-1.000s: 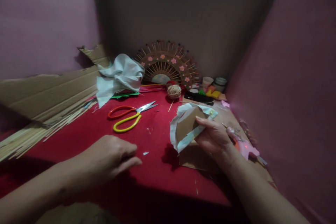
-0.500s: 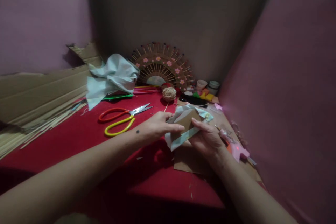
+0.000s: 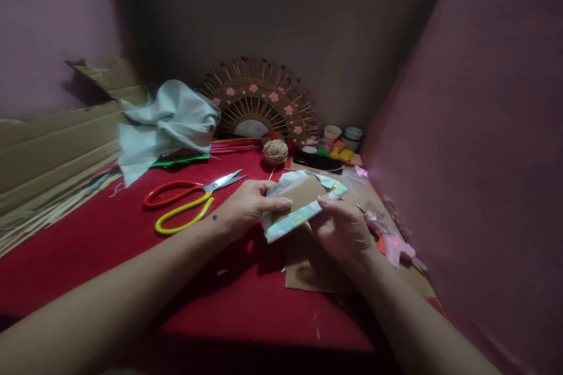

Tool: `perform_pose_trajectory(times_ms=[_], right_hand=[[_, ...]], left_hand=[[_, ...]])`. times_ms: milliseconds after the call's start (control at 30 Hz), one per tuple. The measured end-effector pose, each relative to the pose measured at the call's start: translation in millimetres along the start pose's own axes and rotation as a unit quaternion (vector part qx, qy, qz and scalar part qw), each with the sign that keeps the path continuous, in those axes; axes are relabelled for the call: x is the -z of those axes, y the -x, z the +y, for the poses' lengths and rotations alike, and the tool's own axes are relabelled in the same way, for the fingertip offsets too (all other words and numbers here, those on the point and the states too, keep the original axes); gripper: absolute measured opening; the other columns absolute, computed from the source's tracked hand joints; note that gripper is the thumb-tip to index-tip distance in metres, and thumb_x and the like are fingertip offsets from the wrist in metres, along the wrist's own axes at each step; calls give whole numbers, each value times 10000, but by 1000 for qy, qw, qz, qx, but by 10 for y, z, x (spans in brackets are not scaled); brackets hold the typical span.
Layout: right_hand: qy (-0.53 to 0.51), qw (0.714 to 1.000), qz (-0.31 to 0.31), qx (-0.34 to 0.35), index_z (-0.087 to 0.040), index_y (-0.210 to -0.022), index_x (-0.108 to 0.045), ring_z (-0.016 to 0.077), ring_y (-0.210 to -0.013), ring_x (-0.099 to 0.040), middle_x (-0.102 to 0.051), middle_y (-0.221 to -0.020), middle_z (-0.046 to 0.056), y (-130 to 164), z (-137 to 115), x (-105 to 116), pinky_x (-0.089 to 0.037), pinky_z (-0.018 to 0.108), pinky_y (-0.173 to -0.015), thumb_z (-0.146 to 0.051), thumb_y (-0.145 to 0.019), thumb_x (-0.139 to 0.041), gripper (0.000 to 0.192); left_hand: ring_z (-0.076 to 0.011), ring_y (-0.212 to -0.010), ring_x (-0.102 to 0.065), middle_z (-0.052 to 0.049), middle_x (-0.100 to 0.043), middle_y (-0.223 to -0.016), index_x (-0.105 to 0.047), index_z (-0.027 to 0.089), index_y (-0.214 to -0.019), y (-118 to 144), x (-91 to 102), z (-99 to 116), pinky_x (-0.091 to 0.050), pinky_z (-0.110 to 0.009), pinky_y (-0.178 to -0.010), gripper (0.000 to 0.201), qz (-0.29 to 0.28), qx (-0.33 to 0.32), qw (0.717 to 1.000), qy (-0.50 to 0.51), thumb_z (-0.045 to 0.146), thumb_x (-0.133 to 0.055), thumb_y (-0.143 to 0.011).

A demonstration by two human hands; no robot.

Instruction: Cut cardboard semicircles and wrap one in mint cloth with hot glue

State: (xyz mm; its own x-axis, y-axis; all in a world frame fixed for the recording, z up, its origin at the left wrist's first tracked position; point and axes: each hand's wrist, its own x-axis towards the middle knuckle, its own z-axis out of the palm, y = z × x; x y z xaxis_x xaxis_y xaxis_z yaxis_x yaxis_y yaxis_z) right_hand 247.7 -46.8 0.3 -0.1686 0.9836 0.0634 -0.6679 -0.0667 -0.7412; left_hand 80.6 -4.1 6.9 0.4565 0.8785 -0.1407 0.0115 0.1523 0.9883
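Both hands hold a brown cardboard piece wrapped at its edges in pale blue-green cloth, lifted a little above the red table. My left hand grips its left side, thumb on top. My right hand grips its right side, fingers pressing the cloth edge. A flat sheet of cardboard lies on the table under the hands.
Scissors with one orange and one yellow handle lie left of the hands. A pink glue gun rests at the right. Behind are a twine ball, a stick fan decoration, crumpled cloth, small jars, corrugated cardboard and bamboo sticks.
My left hand left the table surface, reached right and took hold of the cloth-wrapped cardboard. The piece now lies flatter between both hands. The view shifted slightly right.
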Motion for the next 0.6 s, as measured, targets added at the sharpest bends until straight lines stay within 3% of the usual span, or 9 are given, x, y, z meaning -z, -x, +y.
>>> perform_pose_trajectory(times_ms=[200, 333, 467, 600], right_hand=[[20, 999, 6, -47, -190, -1048, -666, 251, -1060, -636, -738, -936, 45, -18, 66, 0, -474, 397, -983, -114, -660, -692, 396], [2, 999, 29, -37, -189, -1015, -670, 232, -1027, -644, -736, -923, 40, -50, 114, 8, -486, 377, -960, -131, -687, -704, 335], [-1, 998, 45, -33, -184, -903, -682, 218, -962, -658, -736, -866, 22, -74, 132, 36, -498, 361, -928, -133, -634, -749, 282], [24, 998, 25, -48, -180, -760, -673, 206, -873, -667, -713, -735, 4, -76, 166, 65, -511, 351, -884, -115, -600, -756, 192]], left_hand=[[-133, -606, -577, -28, -668, -728, -670, 126, -870, 20, 36, -4, -417, -254, -576, 305, -16, -12, 1000, 12, 288, -778, -636], [-206, -804, -638, -69, -690, -898, -648, 133, -975, 10, 44, -28, -474, -315, -720, 395, -42, -48, 998, -2, 349, -768, -666], [-280, -1013, -618, -104, -675, -1083, -590, 138, -1118, -26, 7, -93, -477, -365, -837, 592, -58, -77, 994, -42, 311, -827, -605], [-274, -1038, -607, -105, -661, -1119, -555, 122, -1169, -24, -94, -136, -469, -357, -851, 604, -75, -99, 992, -14, 250, -802, -633]])
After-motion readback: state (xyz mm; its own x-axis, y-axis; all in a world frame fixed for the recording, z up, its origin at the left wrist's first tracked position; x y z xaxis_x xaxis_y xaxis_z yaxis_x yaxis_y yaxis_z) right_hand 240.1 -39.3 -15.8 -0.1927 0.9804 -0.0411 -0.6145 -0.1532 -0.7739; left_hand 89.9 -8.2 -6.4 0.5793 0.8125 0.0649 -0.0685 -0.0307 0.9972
